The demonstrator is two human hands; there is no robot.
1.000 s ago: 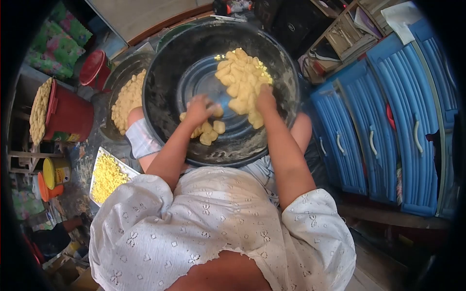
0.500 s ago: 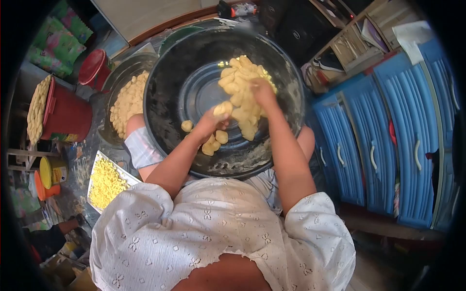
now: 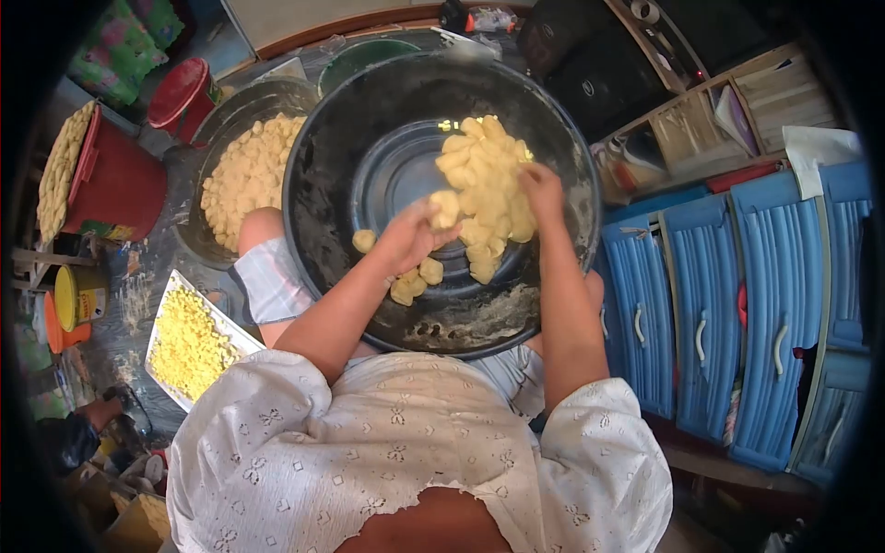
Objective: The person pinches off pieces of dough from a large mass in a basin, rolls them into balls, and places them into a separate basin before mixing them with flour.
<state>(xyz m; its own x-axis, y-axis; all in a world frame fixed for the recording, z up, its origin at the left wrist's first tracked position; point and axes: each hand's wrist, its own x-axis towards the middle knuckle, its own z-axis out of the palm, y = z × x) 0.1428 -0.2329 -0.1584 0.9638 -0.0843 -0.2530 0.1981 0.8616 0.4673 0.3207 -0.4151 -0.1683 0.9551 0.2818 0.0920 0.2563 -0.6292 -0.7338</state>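
Note:
My left hand holds a flattened piece of dough at its fingertips, over the large black basin between my legs. Right beside it lies a heap of pale yellow dough lumps. At the heap's right edge is my right hand, its fingertips pinched near some small yellow cubes; what they hold is hidden. More cubes show at the heap's upper left edge. A single dough ball sits left of my left hand, and several balls lie just below it.
On the left stand a second basin full of dough balls, a dough-topped red bucket and a white tray of yellow cubes. Blue drawers line the right. Another person's arm shows at lower left.
My right hand has moved from over the dough heap to its right edge. My left hand keeps its dough piece, which now shows wider. The whole view has shifted slightly.

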